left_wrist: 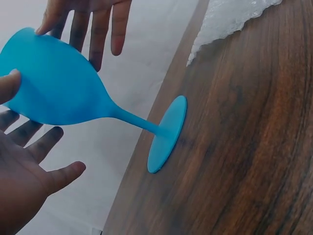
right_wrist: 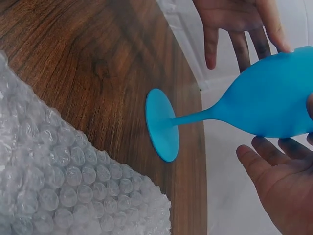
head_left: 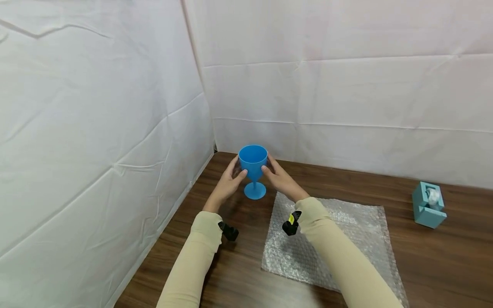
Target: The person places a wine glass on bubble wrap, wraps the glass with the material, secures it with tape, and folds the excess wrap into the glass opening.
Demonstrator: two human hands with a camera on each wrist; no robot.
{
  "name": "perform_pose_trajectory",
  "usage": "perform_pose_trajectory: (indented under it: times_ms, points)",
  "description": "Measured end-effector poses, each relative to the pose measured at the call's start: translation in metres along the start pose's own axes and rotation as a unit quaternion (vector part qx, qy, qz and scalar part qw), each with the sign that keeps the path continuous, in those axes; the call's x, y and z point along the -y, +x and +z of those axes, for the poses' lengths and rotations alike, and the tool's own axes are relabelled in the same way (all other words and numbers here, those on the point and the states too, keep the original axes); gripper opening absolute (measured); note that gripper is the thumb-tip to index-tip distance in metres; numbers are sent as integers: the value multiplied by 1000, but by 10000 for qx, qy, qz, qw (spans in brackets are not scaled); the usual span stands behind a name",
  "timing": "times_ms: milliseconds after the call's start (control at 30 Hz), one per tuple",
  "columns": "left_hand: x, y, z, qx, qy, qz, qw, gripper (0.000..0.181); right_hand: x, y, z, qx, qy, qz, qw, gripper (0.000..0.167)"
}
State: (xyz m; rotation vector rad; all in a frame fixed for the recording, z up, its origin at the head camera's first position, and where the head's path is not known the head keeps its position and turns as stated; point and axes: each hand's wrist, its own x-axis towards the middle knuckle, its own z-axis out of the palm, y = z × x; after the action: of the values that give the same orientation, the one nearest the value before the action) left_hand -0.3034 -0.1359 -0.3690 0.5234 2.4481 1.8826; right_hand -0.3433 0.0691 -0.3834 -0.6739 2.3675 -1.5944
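Blue goblet upright, left hand and right hand both gripping it; bubble wrap just nearby, teal tape dispenser way off to the right

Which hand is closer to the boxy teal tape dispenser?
The right hand. It is left of the teal tape dispenser, on the nearer side of the blue stemmed goblet; the left hand is farther left, on the goblet's other side.

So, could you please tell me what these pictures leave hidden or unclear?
Blue goblet, right wrist view: mouth cut off by the right edge.
Bubble wrap, head view: part hidden by the right sleeve.
Tape dispenser, head view: any loose tape end too small to tell.
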Motion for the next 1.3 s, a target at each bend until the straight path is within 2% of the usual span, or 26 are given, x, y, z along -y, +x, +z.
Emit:
perform_pose_trajectory:
  times_ms: [100,133,267,367,633,800,1067,1300]
  points:
    - [-3,-1,1,-168,142,32,9998,62,7,-4,0,-23,41,-27,10000,70]
    - [0,1,1,-245,188,75,9995,62,12,-6,-1,-13,51,-26,10000,69]
    - [-3,0,1,-363,238,140,9990,62,17,-7,-3,-41,12,-19,10000,68]
    - [-12,-2,2,-386,321,204,9985,62,10,-4,-5,-134,-68,-62,9999,69]
    - [-20,-4,5,-542,330,445,9970,59,14,-10,-7,-312,-210,-296,9989,71]
    - [-28,-7,9,-598,276,587,9961,58,23,-23,-11,-346,-221,-355,9985,71]
    - [-45,-14,16,-643,218,681,9954,55,34,-41,-20,-298,133,-487,9983,67]
    - [-36,-9,20,-713,188,756,9944,55,47,-59,-25,-471,187,-449,9977,68]
